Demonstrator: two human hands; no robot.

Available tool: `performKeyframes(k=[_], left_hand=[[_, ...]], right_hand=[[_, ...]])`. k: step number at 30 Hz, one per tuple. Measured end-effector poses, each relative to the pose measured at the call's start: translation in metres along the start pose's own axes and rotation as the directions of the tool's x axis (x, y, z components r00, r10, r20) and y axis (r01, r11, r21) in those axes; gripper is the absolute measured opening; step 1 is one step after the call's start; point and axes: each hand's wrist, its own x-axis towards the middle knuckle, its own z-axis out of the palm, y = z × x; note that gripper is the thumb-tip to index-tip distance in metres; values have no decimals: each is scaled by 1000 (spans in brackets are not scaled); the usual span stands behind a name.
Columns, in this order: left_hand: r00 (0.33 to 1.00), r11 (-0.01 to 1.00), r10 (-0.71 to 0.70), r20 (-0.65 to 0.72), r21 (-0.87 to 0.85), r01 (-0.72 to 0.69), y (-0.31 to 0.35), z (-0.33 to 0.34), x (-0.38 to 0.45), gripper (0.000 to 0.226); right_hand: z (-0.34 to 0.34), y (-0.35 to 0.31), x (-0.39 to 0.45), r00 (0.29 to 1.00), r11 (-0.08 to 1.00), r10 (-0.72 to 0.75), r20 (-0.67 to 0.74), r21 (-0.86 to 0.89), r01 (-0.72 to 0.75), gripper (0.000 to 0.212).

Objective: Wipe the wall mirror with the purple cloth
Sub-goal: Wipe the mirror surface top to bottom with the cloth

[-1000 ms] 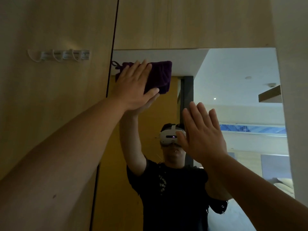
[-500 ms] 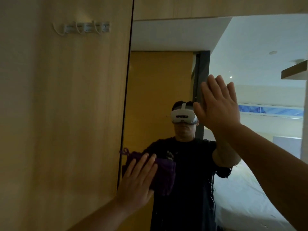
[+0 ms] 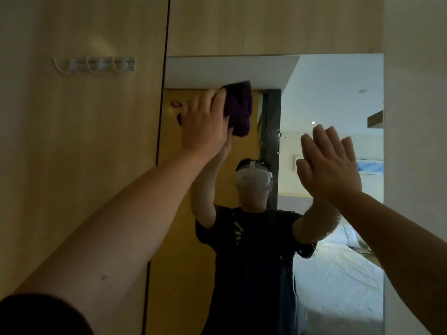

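Note:
The wall mirror (image 3: 326, 97) is a tall pane set in a light wood wall, filling the middle and right of the head view. My left hand (image 3: 205, 124) is raised to the mirror's upper left part and presses the purple cloth (image 3: 238, 108) flat against the glass. The cloth is dark purple and bunched, sticking out to the right of my fingers. My right hand (image 3: 329, 165) is lifted in front of the glass further right and lower, fingers together and extended, palm toward the mirror, holding nothing. Whether it touches the glass is unclear.
A row of small white hooks (image 3: 96, 65) is fixed to the wood panel left of the mirror. A dark vertical seam (image 3: 162, 117) runs along the mirror's left edge. Water drops and streaks (image 3: 275, 139) show on the glass. A pale wall (image 3: 416, 141) borders the right side.
My left hand has carried the cloth from low on the mirror's left side back up to the upper left part. My right hand stays raised with its palm toward the glass.

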Motion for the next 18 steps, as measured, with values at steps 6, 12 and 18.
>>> performKeyframes(k=[6,12,18], left_hand=[[924,974,195,328,45,-222,43,36,35,66],[935,959,278,222,-9,-283,48,39,-66,69],[897,939,333,291,-10,-345,55,31,-243,78]], right_hand=[[9,6,-1,1000,1000,-17,-27,-3,17,67],[13,9,-2,997,998,-43,-68,47,46,68],[14,8,-4,995,998,-27,-96,51,32,61]])
